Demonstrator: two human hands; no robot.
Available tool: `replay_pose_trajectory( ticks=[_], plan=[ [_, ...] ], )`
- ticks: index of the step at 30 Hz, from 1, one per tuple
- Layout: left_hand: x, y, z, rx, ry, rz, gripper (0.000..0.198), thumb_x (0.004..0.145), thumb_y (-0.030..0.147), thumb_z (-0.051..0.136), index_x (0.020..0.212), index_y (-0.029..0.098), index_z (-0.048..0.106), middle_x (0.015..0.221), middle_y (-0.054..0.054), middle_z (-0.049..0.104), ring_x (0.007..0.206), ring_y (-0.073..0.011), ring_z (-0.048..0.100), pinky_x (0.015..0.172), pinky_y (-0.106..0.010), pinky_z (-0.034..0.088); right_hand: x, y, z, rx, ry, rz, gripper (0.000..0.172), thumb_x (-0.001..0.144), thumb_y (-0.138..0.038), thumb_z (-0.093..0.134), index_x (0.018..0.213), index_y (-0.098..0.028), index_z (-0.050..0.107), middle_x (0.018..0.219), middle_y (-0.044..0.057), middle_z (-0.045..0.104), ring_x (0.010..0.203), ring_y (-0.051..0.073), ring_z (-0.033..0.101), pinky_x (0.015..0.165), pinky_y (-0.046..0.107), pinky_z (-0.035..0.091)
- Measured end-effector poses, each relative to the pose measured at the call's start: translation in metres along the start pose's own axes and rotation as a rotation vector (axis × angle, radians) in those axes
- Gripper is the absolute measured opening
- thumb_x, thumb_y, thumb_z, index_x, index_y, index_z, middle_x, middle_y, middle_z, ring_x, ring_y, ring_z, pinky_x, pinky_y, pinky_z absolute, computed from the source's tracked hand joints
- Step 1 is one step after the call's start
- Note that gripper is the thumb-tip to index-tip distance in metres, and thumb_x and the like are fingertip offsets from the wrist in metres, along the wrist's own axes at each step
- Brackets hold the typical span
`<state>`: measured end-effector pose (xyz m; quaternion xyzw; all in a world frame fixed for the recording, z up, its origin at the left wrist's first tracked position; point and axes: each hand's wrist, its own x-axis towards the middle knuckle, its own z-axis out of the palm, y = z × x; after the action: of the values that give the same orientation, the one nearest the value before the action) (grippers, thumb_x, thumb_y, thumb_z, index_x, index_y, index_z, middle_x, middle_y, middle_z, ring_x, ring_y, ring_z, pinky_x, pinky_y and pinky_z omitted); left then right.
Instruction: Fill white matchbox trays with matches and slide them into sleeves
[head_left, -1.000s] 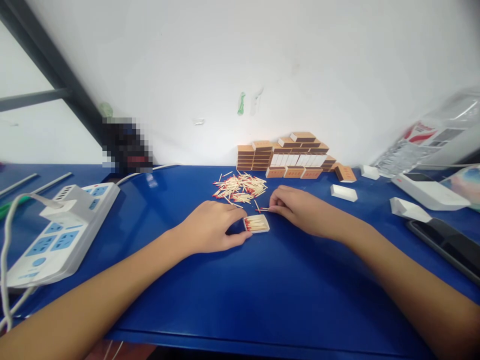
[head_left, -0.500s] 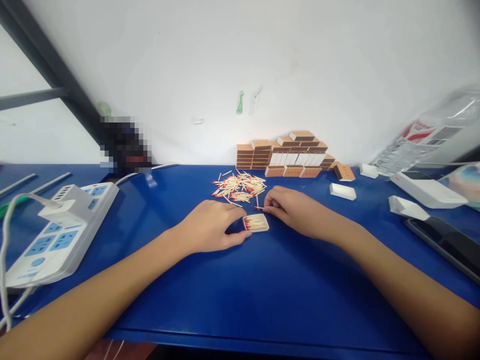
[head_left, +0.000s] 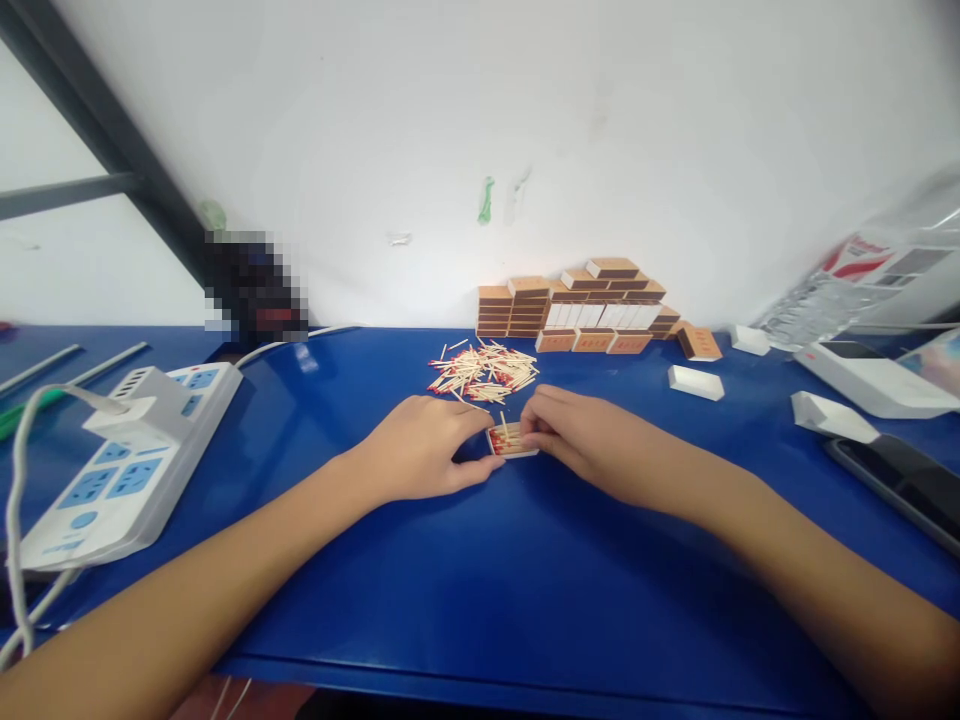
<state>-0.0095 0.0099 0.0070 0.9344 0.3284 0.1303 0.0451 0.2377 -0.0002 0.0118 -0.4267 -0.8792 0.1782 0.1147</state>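
A small white matchbox tray (head_left: 516, 456) with red-headed matches in it lies on the blue table. My left hand (head_left: 420, 450) holds the tray's left end between thumb and index finger. Over the right end, my right hand (head_left: 570, 425) is closed in a pinch at the matches; its fingertips cover part of the tray. One match (head_left: 504, 424) sticks up at an angle just left of those fingers. Behind both hands is a loose pile of matches (head_left: 487, 370), heads pointing various ways.
Stacked matchboxes (head_left: 570, 312) stand against the wall. To the right are white trays (head_left: 696, 382), a phone (head_left: 900, 485), a white device (head_left: 874, 378) and a plastic bottle (head_left: 832, 290). A power strip (head_left: 161, 500) with cables lies left.
My right hand has moved from beside the match pile toward me, bringing matches over the tray. My left hand keeps its hold. The view has shifted slightly.
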Motion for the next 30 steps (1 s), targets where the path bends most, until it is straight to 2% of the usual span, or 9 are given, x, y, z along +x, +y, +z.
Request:
replay_pose_trajectory(
  ticks=[6, 9, 12, 18, 23, 28, 30],
  plan=[
    [-0.0002, 0.0016, 0.0012, -0.001, -0.001, 0.014, 0.025, 0.095, 0.042, 0.062, 0.096, 0.018, 0.069, 0.074, 0.001, 0.068, 0.062, -0.0136, 0.060, 0.058, -0.027, 0.037, 0.0021, -0.0009, 0.0021, 0.028, 0.047, -0.050, 0.013, 0.103, -0.025, 0.052, 0.093, -0.021, 0.060, 0.099, 0.005, 0.065, 0.083, 0.017, 0.061, 0.070, 0.029, 0.043],
    [-0.0001, 0.0027, 0.0010, -0.004, -0.005, 0.015, 0.026, 0.095, 0.042, 0.062, 0.098, 0.018, 0.070, 0.074, 0.001, 0.069, 0.062, -0.0137, 0.060, 0.058, -0.027, 0.037, 0.0023, 0.0034, 0.0020, 0.019, 0.114, -0.076, 0.011, 0.103, -0.022, 0.051, 0.104, -0.022, 0.062, 0.103, 0.005, 0.064, 0.083, 0.017, 0.061, 0.069, 0.029, 0.044],
    [-0.0001, 0.0028, 0.0008, -0.007, -0.008, 0.014, 0.026, 0.095, 0.042, 0.062, 0.099, 0.017, 0.070, 0.075, 0.001, 0.069, 0.062, -0.0135, 0.060, 0.058, -0.027, 0.037, 0.0031, 0.0054, 0.0040, -0.023, 0.128, -0.112, 0.018, 0.104, -0.020, 0.049, 0.114, -0.024, 0.064, 0.110, 0.006, 0.062, 0.087, 0.018, 0.061, 0.073, 0.030, 0.045],
    [0.0002, 0.0025, 0.0006, -0.009, -0.027, 0.015, 0.028, 0.095, 0.043, 0.062, 0.104, 0.018, 0.072, 0.076, 0.001, 0.068, 0.064, -0.0139, 0.062, 0.060, -0.028, 0.041, 0.0063, 0.0039, 0.0066, -0.029, 0.115, -0.052, 0.010, 0.101, -0.022, 0.054, 0.093, -0.021, 0.060, 0.098, 0.004, 0.061, 0.081, 0.017, 0.058, 0.067, 0.030, 0.042],
    [0.0003, 0.0037, -0.0004, -0.033, -0.030, 0.002, 0.026, 0.095, 0.043, 0.062, 0.102, 0.019, 0.071, 0.076, 0.002, 0.069, 0.066, -0.0138, 0.063, 0.061, -0.028, 0.042, 0.0045, 0.0037, 0.0012, -0.027, 0.081, -0.026, 0.014, 0.102, -0.021, 0.050, 0.090, -0.021, 0.057, 0.098, 0.006, 0.063, 0.080, 0.018, 0.057, 0.067, 0.031, 0.041],
    [0.0007, 0.0033, -0.0006, -0.030, -0.022, 0.000, 0.027, 0.095, 0.043, 0.062, 0.100, 0.018, 0.071, 0.075, 0.001, 0.069, 0.063, -0.0137, 0.061, 0.059, -0.028, 0.040, 0.0006, 0.0016, -0.0015, 0.013, 0.038, -0.052, 0.017, 0.103, -0.029, 0.052, 0.091, -0.022, 0.062, 0.100, 0.006, 0.063, 0.080, 0.017, 0.058, 0.068, 0.030, 0.042],
    [0.0007, 0.0035, -0.0004, -0.032, -0.021, -0.001, 0.027, 0.095, 0.043, 0.062, 0.099, 0.018, 0.071, 0.076, 0.000, 0.069, 0.064, -0.0139, 0.061, 0.059, -0.027, 0.040, 0.0017, 0.0018, -0.0013, 0.022, 0.071, -0.061, 0.017, 0.102, -0.028, 0.053, 0.091, -0.022, 0.063, 0.097, 0.005, 0.063, 0.079, 0.016, 0.058, 0.068, 0.030, 0.041]
  ],
)
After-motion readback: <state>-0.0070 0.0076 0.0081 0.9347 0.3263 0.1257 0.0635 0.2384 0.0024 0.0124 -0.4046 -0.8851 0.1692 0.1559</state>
